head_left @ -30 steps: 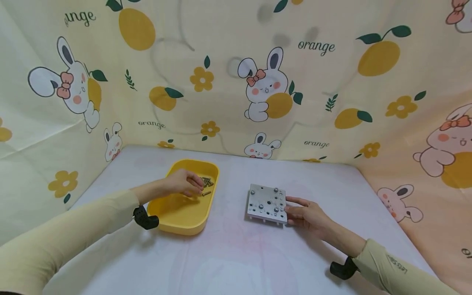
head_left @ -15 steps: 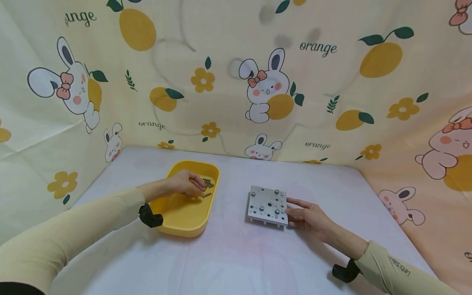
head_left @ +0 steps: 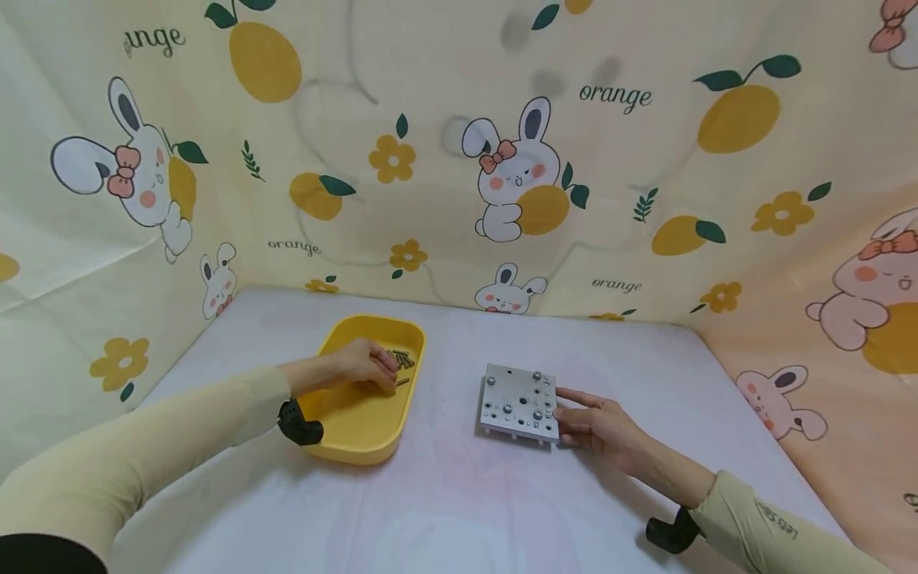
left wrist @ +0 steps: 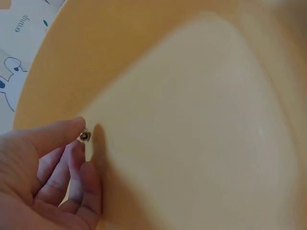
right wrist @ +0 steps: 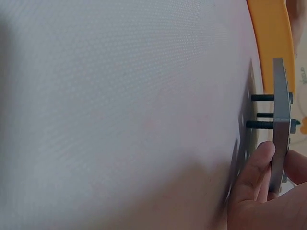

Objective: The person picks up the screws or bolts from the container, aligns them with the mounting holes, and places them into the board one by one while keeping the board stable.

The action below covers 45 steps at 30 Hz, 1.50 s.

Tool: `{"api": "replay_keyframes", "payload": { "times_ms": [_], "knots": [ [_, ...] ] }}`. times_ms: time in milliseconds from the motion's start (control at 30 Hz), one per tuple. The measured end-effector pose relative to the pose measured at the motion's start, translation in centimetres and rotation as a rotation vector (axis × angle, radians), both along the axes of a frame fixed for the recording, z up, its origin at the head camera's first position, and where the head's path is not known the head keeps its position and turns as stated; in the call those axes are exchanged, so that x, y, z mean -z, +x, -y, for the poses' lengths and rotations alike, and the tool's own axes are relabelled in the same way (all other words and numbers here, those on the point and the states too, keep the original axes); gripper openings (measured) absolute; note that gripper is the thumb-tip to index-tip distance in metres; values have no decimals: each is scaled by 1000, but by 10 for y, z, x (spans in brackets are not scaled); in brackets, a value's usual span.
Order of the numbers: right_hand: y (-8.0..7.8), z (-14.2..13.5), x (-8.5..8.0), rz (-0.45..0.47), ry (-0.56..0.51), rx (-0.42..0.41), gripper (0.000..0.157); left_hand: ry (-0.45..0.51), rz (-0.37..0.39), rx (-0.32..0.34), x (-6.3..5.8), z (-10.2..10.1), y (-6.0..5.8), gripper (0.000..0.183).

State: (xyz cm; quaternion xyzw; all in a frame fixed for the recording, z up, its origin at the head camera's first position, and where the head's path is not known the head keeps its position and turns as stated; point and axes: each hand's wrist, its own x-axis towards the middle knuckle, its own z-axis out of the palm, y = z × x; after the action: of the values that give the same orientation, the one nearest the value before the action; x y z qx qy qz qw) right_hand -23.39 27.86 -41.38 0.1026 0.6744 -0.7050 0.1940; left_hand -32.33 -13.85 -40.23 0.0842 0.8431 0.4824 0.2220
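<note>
In the yellow tray [head_left: 351, 430], my left hand [head_left: 367, 365] is low over the floor. The left wrist view shows its thumb and fingertips pinching a small socket-head screw [left wrist: 85, 136], seen end-on. Beside that hand lies a pile of screws [head_left: 405, 359], with a single loose screw [head_left: 403, 382] nearer. To the right, my right hand [head_left: 598, 426] grips the right edge of a silver metal plate [head_left: 518, 399] full of holes. Several screws sit in the plate, and in the right wrist view their dark threaded shanks [right wrist: 262, 97] stick out below it, over the table.
A white cloth [head_left: 459, 510] covers the table. Printed fabric [head_left: 430, 159] with rabbits and oranges hangs behind and at both sides. Black wrist cameras [head_left: 672, 532] sit at both sleeves. The tray stands left of the plate, with a gap of white cloth between them.
My left hand has sunk slightly towards the tray's floor, its fingers drawing closer together. The right hand keeps its hold on the plate, which stays in place.
</note>
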Motion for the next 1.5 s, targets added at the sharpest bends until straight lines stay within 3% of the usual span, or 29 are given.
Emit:
{"api": "replay_keyframes", "payload": {
  "times_ms": [233, 500, 667, 867, 967, 1167, 1333, 1500],
  "knots": [
    [2, 1, 1, 4, 6, 15, 67, -112, -39, 7, 4, -4, -4, 30],
    [0, 1, 0, 0, 11, 18, 65, -139, -59, 38, 0, -6, -3, 23],
    [1, 1, 0, -2, 13, 18, 64, -105, -54, 59, -1, -4, -3, 25],
    [1, 1, 0, 3, 7, 27, 64, 1, -24, 17, -3, 3, -4, 27],
    [-1, 2, 0, 7, 8, 29, 63, 82, -29, -2, -10, 8, -3, 25],
    [-1, 5, -1, 1, 13, 43, 62, 177, -147, -12, -39, 10, -3, 28],
    [1, 8, -1, 4, 21, 72, 61, 241, -214, 33, -64, -10, 5, 31],
    [3, 13, -1, 16, 28, 128, 59, 292, -199, 94, -72, -39, 16, 26]
  ]
}}
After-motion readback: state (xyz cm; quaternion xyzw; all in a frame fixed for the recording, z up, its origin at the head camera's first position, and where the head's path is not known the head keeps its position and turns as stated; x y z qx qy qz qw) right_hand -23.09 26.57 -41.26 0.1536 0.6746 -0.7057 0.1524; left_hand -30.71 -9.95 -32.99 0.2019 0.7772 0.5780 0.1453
